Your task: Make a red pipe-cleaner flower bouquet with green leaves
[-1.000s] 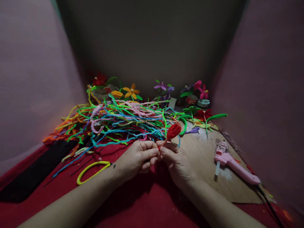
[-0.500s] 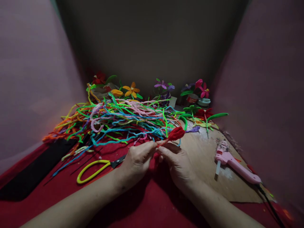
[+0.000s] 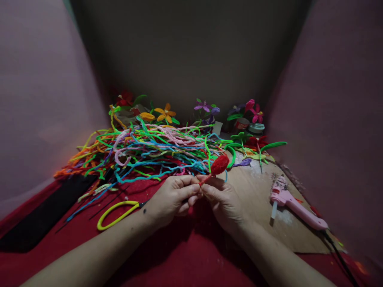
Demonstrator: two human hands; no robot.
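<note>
A red pipe-cleaner flower bud (image 3: pixel 220 165) tilts up and to the right above my fingertips, on a thin red stem. Both my left hand (image 3: pixel 179 195) and my right hand (image 3: pixel 223 199) pinch that stem, their fingertips touching. The lower end of the stem is hidden by the fingers. Beside my left wrist lie yellow-handled scissors (image 3: pixel 118 215), their blades mostly covered by the forearm. Just beyond the hands spreads a tangled heap of many-coloured pipe cleaners (image 3: pixel 161 147).
On a brown board (image 3: pixel 257 223) at right rests a pink glue gun (image 3: pixel 296 207) with its cord. Finished flowers (image 3: pixel 166 113) and a small jar (image 3: pixel 256 128) stand at the back. A black strip (image 3: pixel 44 215) lies left on the red cloth (image 3: pixel 191 259).
My left hand has rolled, so its curled fingers show more. The red bud has turned and shifted slightly left and up. More of the scissors is covered.
</note>
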